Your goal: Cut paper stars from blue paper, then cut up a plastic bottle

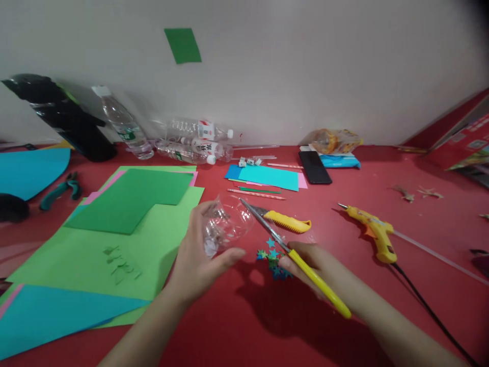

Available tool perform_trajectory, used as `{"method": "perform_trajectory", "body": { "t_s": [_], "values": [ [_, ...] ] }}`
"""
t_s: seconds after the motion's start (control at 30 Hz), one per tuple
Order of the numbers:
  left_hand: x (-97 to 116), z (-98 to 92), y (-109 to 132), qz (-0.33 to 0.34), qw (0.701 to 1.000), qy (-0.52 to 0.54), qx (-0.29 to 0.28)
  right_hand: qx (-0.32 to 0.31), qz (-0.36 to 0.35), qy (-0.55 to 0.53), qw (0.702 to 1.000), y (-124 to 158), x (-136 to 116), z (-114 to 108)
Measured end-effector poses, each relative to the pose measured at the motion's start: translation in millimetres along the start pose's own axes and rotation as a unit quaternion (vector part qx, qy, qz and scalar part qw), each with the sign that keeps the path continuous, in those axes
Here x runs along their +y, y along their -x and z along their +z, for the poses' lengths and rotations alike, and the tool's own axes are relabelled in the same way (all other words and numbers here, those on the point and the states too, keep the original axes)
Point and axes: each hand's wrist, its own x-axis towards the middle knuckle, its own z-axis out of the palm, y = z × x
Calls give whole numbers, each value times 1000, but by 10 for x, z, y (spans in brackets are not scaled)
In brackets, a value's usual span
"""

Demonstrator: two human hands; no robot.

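My left hand (194,255) curves around a cut piece of clear plastic bottle (225,219), its thumb stretched out in front toward the right. In my right hand (309,260) is a pair of scissors (305,267) with yellow handles, the blades together and pointing up and left near the bottle piece. Beneath the blades lies a small pile of blue and green paper stars (273,260) on the red table (229,331). Just behind the scissors rests a yellow utility knife (288,221).
Coloured paper sheets (164,250) cover the left side, with pliers (61,191) beyond them. Plastic bottles (198,142) lie along the wall. A phone (315,167) sits at the back, and a yellow glue gun (372,232) with its cord lies on the right.
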Motion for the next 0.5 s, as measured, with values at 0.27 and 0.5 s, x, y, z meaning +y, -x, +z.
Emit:
{"method": "perform_trajectory", "body": {
  "t_s": [0.27,0.5],
  "values": [
    [62,4,-42,-1,999,-21,-35,20,-14,32,999,-32,131,1],
    [78,-18,-41,-12,998,13,-55,-9,-7,-12,1000,-51,92,-32]
  ]
}}
